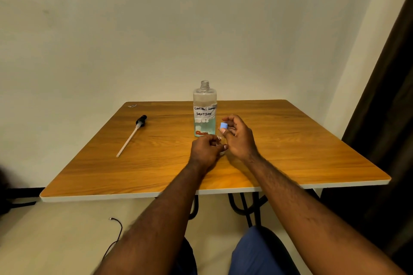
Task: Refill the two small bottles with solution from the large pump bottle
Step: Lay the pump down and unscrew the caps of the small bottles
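The wooden desk (290, 152) runs out on all sides of the hands; its legs are half hidden under the top. A dark curtain (391, 96) is cut off by the frame edge, far right of the right hand.

The big bottle (205, 105) stands upright just beyond both hands, its threaded neck open. Its white handwritten label reads "CONTACT LENS SOLUTION", with the last letters of the top line curving out of view. Pale blue liquid fills about the lower third. A strip of red print near the base is too small to read.

The pump (134, 131) lies flat on the desk well to the left of the left hand, with its black head away from the person and its white tube pointing back towards them.

The left hand (206, 148) is curled, knuckles up, around a small bottle (221, 152) standing on or just over the desk between the two hands. The bottle is clear and almost wholly hidden by the fingers, so its fill level cannot be told. A second small bottle cannot be made out.

The right hand (240, 138) is raised just right of the left, palm turned inward. It pinches a light blue cap (224, 126) between thumb and fingertips, above the small bottle and in front of the big bottle's base.

Both forearms are bare and reach forward from the lower frame edge.
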